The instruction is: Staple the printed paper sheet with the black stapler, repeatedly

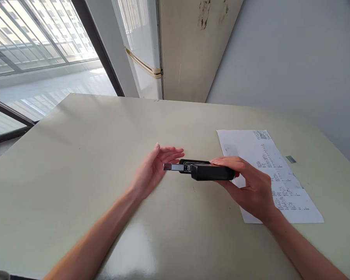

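A black stapler point(212, 172) is held above the table, lying lengthwise between my two hands. Its metal tray point(177, 167) sticks out from the left end. My right hand point(252, 184) grips the stapler's right end, thumb below and fingers on top. Close to the protruding tray is my left hand point(154, 167), palm turned up and fingers stretched out, holding nothing. Whether the left fingers touch the stapler, I cannot tell. Beneath and behind my right hand lies a printed sheet of paper point(236, 142).
A small grey strip point(291, 159), perhaps staples, lies right of the paper on the pale table point(105, 128). Beyond the far edge stands a fridge-like cabinet point(186, 50) with a worn side. A wall point(288, 58) borders the right, and a barred window point(41, 35) is at left.
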Demonstrator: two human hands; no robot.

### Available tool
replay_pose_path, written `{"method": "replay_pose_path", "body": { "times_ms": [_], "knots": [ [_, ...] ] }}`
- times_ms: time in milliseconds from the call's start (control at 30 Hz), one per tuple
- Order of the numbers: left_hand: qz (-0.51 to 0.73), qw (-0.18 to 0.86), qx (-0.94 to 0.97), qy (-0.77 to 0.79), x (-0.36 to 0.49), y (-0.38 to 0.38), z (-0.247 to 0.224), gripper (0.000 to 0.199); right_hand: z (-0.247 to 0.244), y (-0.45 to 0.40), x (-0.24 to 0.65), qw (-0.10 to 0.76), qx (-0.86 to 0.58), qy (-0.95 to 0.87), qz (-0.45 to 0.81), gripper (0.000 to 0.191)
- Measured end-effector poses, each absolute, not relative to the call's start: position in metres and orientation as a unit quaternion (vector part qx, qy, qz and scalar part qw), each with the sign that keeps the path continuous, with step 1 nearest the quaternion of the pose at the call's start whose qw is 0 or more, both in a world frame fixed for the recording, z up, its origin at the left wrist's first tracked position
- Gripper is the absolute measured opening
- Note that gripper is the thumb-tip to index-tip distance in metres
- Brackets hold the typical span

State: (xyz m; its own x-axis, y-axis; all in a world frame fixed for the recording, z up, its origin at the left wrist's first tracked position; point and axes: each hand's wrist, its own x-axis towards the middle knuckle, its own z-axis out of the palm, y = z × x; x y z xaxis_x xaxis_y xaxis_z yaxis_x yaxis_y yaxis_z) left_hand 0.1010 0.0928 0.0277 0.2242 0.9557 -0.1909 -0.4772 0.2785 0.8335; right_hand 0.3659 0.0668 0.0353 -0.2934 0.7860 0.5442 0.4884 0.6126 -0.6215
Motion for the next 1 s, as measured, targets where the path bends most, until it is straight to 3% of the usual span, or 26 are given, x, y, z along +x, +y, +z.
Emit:
{"method": "replay_pose_path", "body": {
  "times_ms": [567,867,1000],
  "knots": [
    [0.496,0.772,0.235,0.321,0.114,0.082,0.032,0.04,0.031,0.056,0.36,0.428,-0.474,-0.704,0.309,0.022],
    [0.494,0.783,0.188,0.327,0.119,0.076,0.03,0.043,0.037,0.05,0.34,0.321,-0.446,-0.503,0.667,0.045],
    [0.481,0.799,0.179,0.313,0.124,0.072,0.032,0.047,0.041,0.049,0.336,0.286,-0.395,-0.392,0.78,0.043]
  ]
}}
